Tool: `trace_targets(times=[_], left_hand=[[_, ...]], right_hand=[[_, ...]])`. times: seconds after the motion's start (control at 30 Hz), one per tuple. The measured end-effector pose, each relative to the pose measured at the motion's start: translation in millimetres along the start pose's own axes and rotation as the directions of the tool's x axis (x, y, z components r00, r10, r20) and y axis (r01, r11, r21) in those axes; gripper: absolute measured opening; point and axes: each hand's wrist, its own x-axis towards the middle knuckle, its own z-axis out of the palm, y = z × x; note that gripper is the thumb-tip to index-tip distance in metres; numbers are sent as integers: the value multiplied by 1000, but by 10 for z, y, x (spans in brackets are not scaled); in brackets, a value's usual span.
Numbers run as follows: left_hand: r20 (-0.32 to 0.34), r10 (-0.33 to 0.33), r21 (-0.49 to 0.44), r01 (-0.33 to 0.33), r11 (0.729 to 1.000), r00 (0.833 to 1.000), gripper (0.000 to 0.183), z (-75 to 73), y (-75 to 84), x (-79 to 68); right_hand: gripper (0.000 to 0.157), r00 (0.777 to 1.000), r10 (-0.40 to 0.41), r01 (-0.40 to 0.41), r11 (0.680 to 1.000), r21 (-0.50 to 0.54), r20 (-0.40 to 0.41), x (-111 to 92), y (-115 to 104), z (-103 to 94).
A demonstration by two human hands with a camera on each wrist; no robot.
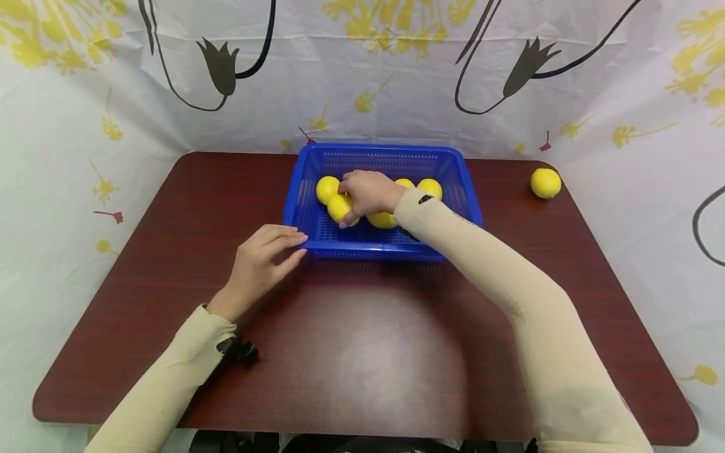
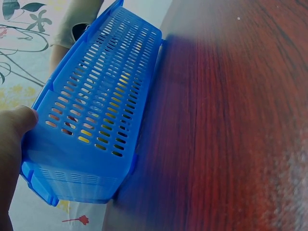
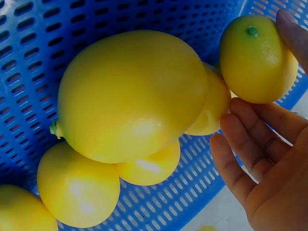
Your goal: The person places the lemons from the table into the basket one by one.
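Inside a blue perforated plastic basket (image 1: pixel 472 211), my right hand (image 1: pixel 369 190) holds a yellow lemon (image 1: pixel 338 206) between thumb and fingers. The right wrist view shows that lemon (image 3: pixel 255 60) with its green stem end facing the camera, other fingers spread below it. Several more lemons lie in the basket, among them one (image 1: pixel 327 188) beside the held one and a larger-looking one (image 3: pixel 130 96) close to the wrist camera. My left hand (image 1: pixel 257 264) grips the basket's near left corner, its thumb (image 2: pixel 24 118) at the rim in the left wrist view.
A single lemon (image 1: pixel 546 183) rests near the back right corner of the dark reddish wooden table (image 1: pixel 362 352). White patterned cloth (image 1: pixel 368 94) hangs behind the table and at both sides. The basket stands near the table's back edge.
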Motion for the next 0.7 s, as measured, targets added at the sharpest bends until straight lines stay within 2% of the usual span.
trace_targets(times=[0.27,0.7], left_hand=[[-11,5,-8,-6,1000,1000,29,7,-3,5],[-11,9,-12,-9,1000,1000,28,12,-4,1]], right_hand=[[63,1000,4,-4,1000,-7,24,8,-12,69],[66,999,-17,18,1000,-23,32,51,-11,136]])
